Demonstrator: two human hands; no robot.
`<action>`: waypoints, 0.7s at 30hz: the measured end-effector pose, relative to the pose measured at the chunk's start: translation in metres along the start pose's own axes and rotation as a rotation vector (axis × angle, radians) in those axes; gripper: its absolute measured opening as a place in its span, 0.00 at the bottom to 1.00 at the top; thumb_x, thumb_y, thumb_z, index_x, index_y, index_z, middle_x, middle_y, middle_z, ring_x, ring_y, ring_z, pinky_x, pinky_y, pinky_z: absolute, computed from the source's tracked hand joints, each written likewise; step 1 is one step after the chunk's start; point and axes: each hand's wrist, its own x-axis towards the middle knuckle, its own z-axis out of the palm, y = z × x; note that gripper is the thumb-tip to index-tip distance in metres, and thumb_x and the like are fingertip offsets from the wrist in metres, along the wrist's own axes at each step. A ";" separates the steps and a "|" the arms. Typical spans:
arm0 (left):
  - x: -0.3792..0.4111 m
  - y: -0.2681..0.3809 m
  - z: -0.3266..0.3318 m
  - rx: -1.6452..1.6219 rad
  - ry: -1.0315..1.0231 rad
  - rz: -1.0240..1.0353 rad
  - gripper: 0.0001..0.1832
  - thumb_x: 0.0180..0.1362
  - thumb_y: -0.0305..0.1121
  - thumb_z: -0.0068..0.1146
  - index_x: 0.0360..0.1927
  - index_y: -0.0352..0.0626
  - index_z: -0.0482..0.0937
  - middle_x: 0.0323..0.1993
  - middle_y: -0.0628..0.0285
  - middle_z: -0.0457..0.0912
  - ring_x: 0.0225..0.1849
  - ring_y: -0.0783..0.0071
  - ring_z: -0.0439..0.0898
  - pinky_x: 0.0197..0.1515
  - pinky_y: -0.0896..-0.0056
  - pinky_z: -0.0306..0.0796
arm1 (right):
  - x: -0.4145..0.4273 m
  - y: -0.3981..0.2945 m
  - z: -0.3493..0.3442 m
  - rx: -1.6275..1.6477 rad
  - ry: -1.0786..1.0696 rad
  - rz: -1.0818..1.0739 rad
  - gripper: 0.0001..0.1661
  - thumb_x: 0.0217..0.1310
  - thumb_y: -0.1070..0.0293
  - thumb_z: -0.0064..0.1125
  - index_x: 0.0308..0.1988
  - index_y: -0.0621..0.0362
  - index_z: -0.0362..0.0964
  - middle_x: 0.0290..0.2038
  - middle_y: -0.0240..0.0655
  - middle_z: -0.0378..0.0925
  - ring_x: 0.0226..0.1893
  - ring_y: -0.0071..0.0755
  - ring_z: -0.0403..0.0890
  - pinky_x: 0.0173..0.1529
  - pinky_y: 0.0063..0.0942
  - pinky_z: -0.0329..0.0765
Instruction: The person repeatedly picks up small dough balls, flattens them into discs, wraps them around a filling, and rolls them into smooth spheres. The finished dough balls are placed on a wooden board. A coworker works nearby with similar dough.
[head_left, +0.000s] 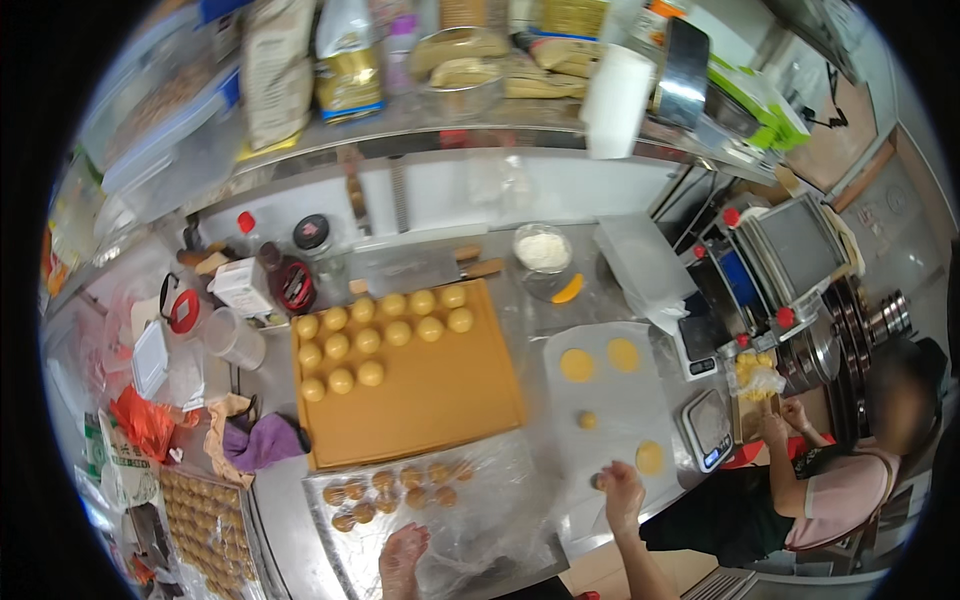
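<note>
My left hand (403, 556) hovers at the near edge of a metal tray (517, 480) covered with clear plastic film. Its fingers are slightly curled, and nothing shows in them. Several brown filling balls (385, 502) sit on that tray beyond the hand. My right hand (624, 495) is over a white sheet (611, 397), its fingertips beside a small dark ball (598, 481); whether they grip it is unclear. A flat yellow dough disc (649, 457) lies just right of these fingers. Farther up the sheet are a small dough ball (587, 419) and two more discs, one left (577, 365), one right (623, 355).
Rows of smooth yellow balls (367, 340) stand on an orange-brown board (427, 420). Two digital scales, a black-topped one (701, 341) and a grey one (707, 427), flank the sheet. A co-worker (825, 480) works at right. A loaded shelf (420, 124) overhangs the back.
</note>
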 end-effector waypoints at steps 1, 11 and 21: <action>0.002 0.001 0.016 0.050 -0.040 -0.012 0.34 0.64 0.51 0.49 0.61 0.30 0.63 0.56 0.49 0.71 0.58 0.60 0.71 0.61 0.60 0.64 | 0.020 -0.002 -0.010 -0.081 0.023 -0.061 0.13 0.59 0.77 0.55 0.45 0.68 0.70 0.34 0.41 0.78 0.35 0.30 0.80 0.40 0.26 0.77; 0.098 -0.007 0.197 0.768 -0.340 0.661 0.27 0.53 0.33 0.63 0.56 0.35 0.70 0.49 0.42 0.76 0.55 0.49 0.73 0.56 0.60 0.66 | 0.241 0.006 0.060 -0.581 -0.322 -0.423 0.20 0.45 0.70 0.67 0.41 0.60 0.75 0.39 0.45 0.78 0.42 0.47 0.78 0.48 0.38 0.74; 0.274 -0.058 0.306 1.667 -0.417 0.662 0.46 0.44 0.40 0.67 0.65 0.34 0.57 0.68 0.50 0.56 0.70 0.57 0.54 0.68 0.56 0.53 | 0.303 0.000 0.094 -0.705 -0.740 -0.450 0.13 0.43 0.69 0.66 0.34 0.56 0.76 0.37 0.43 0.78 0.43 0.47 0.77 0.49 0.39 0.73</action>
